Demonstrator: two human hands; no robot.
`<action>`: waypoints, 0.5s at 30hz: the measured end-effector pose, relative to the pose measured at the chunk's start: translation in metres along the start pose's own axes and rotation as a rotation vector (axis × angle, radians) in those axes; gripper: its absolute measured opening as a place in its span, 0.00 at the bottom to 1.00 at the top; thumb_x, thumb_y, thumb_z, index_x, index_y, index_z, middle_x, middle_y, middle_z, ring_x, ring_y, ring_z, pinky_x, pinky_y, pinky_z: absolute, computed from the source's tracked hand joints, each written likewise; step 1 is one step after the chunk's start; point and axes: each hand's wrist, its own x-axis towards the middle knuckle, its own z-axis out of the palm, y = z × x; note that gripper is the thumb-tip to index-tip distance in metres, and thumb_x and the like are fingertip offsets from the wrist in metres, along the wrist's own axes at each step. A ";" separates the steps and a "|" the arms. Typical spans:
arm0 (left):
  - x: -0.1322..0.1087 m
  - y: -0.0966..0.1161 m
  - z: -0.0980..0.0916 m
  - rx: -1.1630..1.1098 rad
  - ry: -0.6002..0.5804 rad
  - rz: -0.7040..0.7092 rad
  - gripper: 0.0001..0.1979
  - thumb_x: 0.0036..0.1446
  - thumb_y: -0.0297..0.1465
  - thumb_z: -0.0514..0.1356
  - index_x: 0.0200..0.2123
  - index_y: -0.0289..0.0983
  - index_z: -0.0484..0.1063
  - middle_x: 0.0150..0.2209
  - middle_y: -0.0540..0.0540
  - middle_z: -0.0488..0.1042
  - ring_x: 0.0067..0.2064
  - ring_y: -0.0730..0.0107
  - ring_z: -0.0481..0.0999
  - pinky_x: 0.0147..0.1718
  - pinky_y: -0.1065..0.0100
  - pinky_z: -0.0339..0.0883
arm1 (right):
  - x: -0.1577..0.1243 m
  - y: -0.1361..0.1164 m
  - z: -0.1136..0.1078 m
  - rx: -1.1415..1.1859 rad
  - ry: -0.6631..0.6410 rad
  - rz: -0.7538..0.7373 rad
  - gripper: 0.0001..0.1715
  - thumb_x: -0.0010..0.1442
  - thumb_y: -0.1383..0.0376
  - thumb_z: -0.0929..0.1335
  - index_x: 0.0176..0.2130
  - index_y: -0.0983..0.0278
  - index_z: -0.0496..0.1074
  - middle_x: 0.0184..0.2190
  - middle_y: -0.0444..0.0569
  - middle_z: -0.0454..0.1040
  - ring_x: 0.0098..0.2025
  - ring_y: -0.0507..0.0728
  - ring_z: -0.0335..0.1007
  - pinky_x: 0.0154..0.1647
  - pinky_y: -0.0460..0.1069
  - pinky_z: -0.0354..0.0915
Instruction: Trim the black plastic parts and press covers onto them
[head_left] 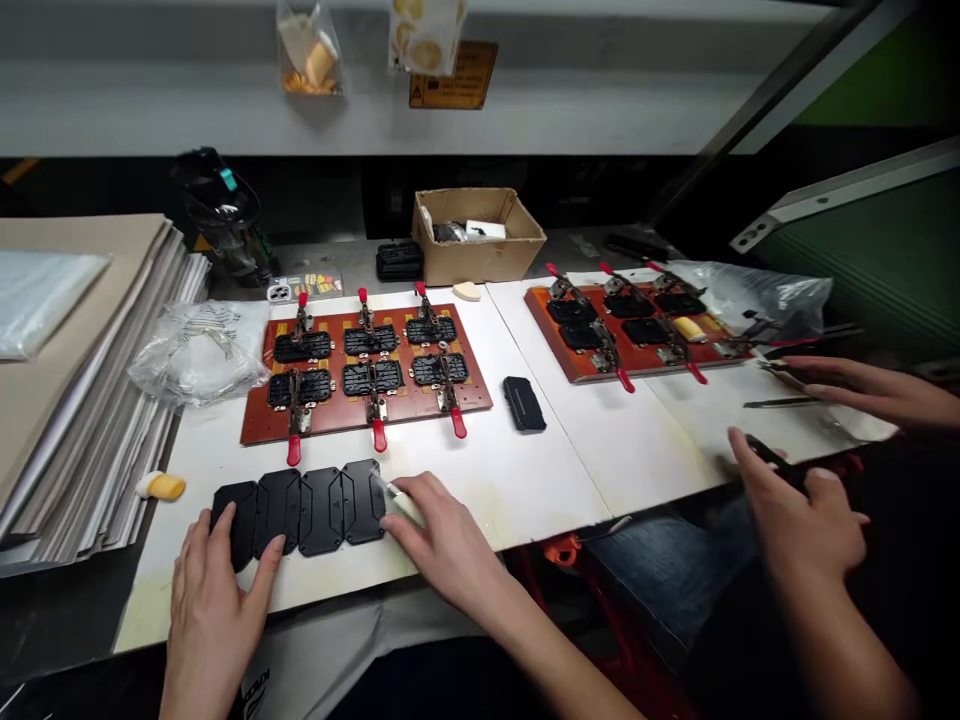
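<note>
Several flat black plastic parts (311,508) lie side by side in a row at the near edge of the white table top (517,480). My left hand (214,600) rests with spread fingers on the leftmost part. At the row's right end, my right hand (439,535) is closed round a small white tool that touches the last part. Behind the row lies a red-brown clamp board (364,368) carrying several black parts under red-handled toggle clamps.
A loose black part (523,403) lies right of the board. At the right, a co-worker's hands (806,505) work by a second clamp board (637,325). Cardboard box (476,235) at the back, stacked sheets (82,370) at left, plastic bag (199,350).
</note>
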 end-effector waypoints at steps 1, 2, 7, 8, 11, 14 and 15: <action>-0.001 -0.002 0.001 -0.019 -0.013 -0.002 0.38 0.63 0.54 0.49 0.67 0.36 0.53 0.69 0.33 0.51 0.71 0.44 0.50 0.65 0.40 0.54 | -0.003 0.007 -0.006 -0.030 0.038 -0.001 0.17 0.70 0.59 0.64 0.57 0.57 0.67 0.51 0.48 0.70 0.48 0.58 0.71 0.51 0.53 0.67; -0.003 -0.004 0.002 -0.036 -0.023 -0.002 0.37 0.63 0.53 0.49 0.68 0.37 0.53 0.70 0.34 0.50 0.71 0.45 0.49 0.65 0.41 0.54 | -0.006 0.016 -0.012 -0.073 0.085 -0.002 0.17 0.72 0.60 0.61 0.58 0.57 0.65 0.51 0.49 0.69 0.48 0.58 0.71 0.50 0.53 0.68; -0.014 0.001 0.016 -0.064 -0.028 0.019 0.34 0.65 0.50 0.50 0.68 0.42 0.51 0.72 0.41 0.45 0.72 0.51 0.46 0.65 0.43 0.57 | -0.011 0.082 -0.034 -0.417 0.339 -0.035 0.24 0.71 0.66 0.55 0.63 0.59 0.62 0.54 0.54 0.65 0.51 0.60 0.68 0.49 0.56 0.69; -0.014 0.004 0.017 -0.067 -0.027 0.018 0.34 0.65 0.50 0.51 0.69 0.42 0.50 0.72 0.41 0.45 0.72 0.51 0.46 0.64 0.43 0.58 | -0.009 0.094 -0.035 -0.490 0.364 -0.065 0.24 0.71 0.66 0.55 0.62 0.60 0.63 0.54 0.55 0.65 0.52 0.61 0.67 0.50 0.57 0.68; 0.000 0.010 0.011 -0.114 0.018 0.018 0.31 0.65 0.48 0.52 0.68 0.44 0.53 0.69 0.41 0.54 0.70 0.52 0.53 0.62 0.45 0.63 | -0.005 0.114 -0.034 -0.636 0.404 -0.143 0.23 0.70 0.66 0.56 0.61 0.64 0.64 0.55 0.56 0.66 0.52 0.63 0.66 0.52 0.60 0.68; 0.034 0.008 -0.008 -0.098 0.155 0.054 0.21 0.67 0.43 0.50 0.59 0.43 0.66 0.63 0.43 0.64 0.64 0.58 0.65 0.59 0.56 0.67 | -0.002 0.117 -0.032 -0.684 0.448 -0.188 0.22 0.71 0.64 0.56 0.59 0.66 0.65 0.53 0.57 0.67 0.51 0.63 0.67 0.50 0.60 0.69; 0.048 0.005 -0.015 -0.063 0.200 0.060 0.19 0.68 0.41 0.50 0.56 0.42 0.68 0.61 0.43 0.66 0.61 0.60 0.67 0.58 0.59 0.67 | -0.001 0.115 -0.032 -0.689 0.460 -0.197 0.22 0.71 0.64 0.56 0.58 0.66 0.66 0.53 0.56 0.68 0.50 0.63 0.68 0.50 0.60 0.69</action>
